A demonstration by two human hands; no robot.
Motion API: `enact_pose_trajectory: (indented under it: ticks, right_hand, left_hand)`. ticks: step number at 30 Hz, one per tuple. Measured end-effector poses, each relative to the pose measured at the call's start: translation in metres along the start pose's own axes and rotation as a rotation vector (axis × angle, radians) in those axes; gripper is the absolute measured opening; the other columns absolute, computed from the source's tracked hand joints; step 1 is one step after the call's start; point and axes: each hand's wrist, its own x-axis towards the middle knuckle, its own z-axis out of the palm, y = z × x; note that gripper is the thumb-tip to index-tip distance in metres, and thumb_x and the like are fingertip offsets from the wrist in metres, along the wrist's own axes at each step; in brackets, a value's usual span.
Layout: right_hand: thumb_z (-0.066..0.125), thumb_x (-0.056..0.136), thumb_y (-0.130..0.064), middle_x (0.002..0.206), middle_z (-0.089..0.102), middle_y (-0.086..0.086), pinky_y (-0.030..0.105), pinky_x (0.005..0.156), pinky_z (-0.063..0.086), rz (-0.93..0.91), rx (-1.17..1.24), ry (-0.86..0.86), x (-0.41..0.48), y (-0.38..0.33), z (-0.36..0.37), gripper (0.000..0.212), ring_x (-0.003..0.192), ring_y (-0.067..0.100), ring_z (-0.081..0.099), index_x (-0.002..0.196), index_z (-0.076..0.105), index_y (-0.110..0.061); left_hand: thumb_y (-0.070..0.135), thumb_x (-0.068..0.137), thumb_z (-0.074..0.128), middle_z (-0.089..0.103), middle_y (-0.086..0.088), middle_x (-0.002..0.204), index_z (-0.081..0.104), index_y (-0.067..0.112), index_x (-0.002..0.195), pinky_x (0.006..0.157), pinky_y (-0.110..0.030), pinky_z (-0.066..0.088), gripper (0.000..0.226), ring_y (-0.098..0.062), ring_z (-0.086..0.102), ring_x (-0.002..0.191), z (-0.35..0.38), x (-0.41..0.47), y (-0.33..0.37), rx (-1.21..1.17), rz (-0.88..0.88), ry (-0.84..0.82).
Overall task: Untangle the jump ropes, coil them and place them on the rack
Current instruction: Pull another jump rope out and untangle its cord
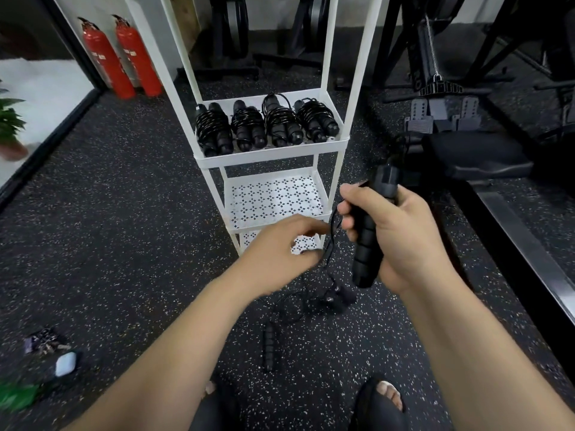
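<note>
My right hand grips two black ribbed jump-rope handles held side by side, upright and tilted. Their thin black cord hangs down from the handles, and my left hand pinches it just left of them. The cord trails to the floor, where a loose tangle lies with another black handle. Ahead stands a white metal rack; its upper shelf holds several coiled black jump ropes. The perforated shelves below are bare.
Two red fire extinguishers stand at the back left. Black gym machines and a padded bench crowd the right. A small white case and keys lie on the speckled floor at the left. My sandalled feet show at the bottom.
</note>
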Motion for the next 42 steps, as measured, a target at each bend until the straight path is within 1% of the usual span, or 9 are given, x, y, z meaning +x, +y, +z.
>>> enact_pose_trajectory:
  ticks: [6,8,11,15,18,21,26,34,42]
  right_hand:
    - [0.077,0.096,-0.010,0.075,0.070,0.007,0.025,0.052,0.046,-0.033,0.044,0.016,-0.003,-0.004,0.004,0.012,0.057,0.015,0.058,0.094,0.066,-0.011]
    - [0.077,0.096,-0.009,0.075,0.069,0.007,0.025,0.052,0.045,-0.066,0.075,0.034,-0.004,-0.006,0.004,0.012,0.057,0.015,0.058,0.094,0.065,-0.011]
    - [0.075,0.097,-0.010,0.074,0.069,0.005,0.024,0.053,0.045,-0.119,0.152,0.085,-0.003,-0.012,0.000,0.011,0.058,0.013,0.057,0.098,0.064,-0.011]
    - [0.074,0.099,-0.011,0.078,0.069,0.003,0.024,0.058,0.045,-0.177,0.240,0.141,-0.001,-0.020,-0.011,0.012,0.062,0.013,0.058,0.103,0.063,-0.011]
    - [0.075,0.099,-0.012,0.078,0.068,0.002,0.025,0.060,0.046,-0.193,0.253,0.159,-0.001,-0.021,-0.015,0.012,0.063,0.013,0.057,0.102,0.063,-0.012]
    - [0.077,0.098,-0.015,0.079,0.067,0.003,0.025,0.058,0.045,-0.190,0.246,0.136,-0.001,-0.020,-0.014,0.010,0.063,0.014,0.056,0.101,0.067,-0.015]
    - [0.081,0.094,-0.017,0.078,0.068,0.007,0.026,0.055,0.046,-0.107,0.154,0.059,0.003,-0.006,-0.008,0.014,0.059,0.015,0.053,0.100,0.069,-0.016]
    - [0.079,0.095,-0.011,0.076,0.073,0.011,0.032,0.056,0.047,-0.014,-0.120,-0.005,0.004,0.026,0.010,0.007,0.058,0.018,0.056,0.092,0.073,-0.010]
    - [0.077,0.096,-0.010,0.077,0.074,0.009,0.029,0.054,0.047,-0.099,-0.051,0.062,0.001,0.014,0.010,0.010,0.060,0.018,0.061,0.091,0.070,-0.012]
  left_hand:
    - [0.033,0.100,0.074,0.073,0.028,0.108,0.068,0.051,0.102,0.089,-0.018,0.047,0.019,0.006,0.065,0.104,0.014,0.003,-0.002,-0.025,-0.056,0.004]
    - [0.035,0.101,0.072,0.075,0.024,0.100,0.069,0.049,0.095,0.084,-0.029,0.055,0.016,-0.005,0.070,0.095,0.015,0.004,-0.009,-0.022,-0.101,-0.027]
    - [0.042,0.103,0.068,0.075,0.019,0.102,0.070,0.044,0.101,0.090,-0.041,0.059,0.004,-0.015,0.073,0.092,0.014,0.005,-0.016,0.054,-0.140,-0.059]
    - [0.043,0.105,0.065,0.071,0.021,0.106,0.071,0.039,0.108,0.092,-0.039,0.058,0.009,-0.012,0.070,0.094,0.003,0.004,-0.023,0.078,-0.198,-0.056]
    - [0.039,0.106,0.063,0.072,0.020,0.103,0.070,0.038,0.104,0.069,-0.029,0.055,0.007,-0.006,0.064,0.068,-0.002,0.004,-0.025,0.075,-0.183,-0.039]
    - [0.033,0.108,0.061,0.076,0.016,0.102,0.070,0.035,0.104,0.047,-0.018,0.034,0.010,0.000,0.044,0.043,-0.004,0.002,-0.022,0.053,-0.142,0.000]
    - [0.033,0.108,0.062,0.076,0.020,0.095,0.070,0.038,0.104,0.049,-0.024,0.038,0.011,-0.008,0.046,0.051,-0.010,-0.002,-0.007,-0.044,-0.014,0.089]
    - [0.023,0.109,0.060,0.070,0.021,0.093,0.069,0.040,0.102,0.082,-0.027,0.050,0.019,-0.007,0.066,0.094,-0.016,-0.007,0.008,-0.086,0.134,0.163]
    - [0.033,0.100,0.074,0.074,0.018,0.093,0.072,0.042,0.094,0.085,-0.034,0.056,0.011,-0.005,0.069,0.090,-0.017,-0.004,-0.010,-0.032,-0.062,-0.002]
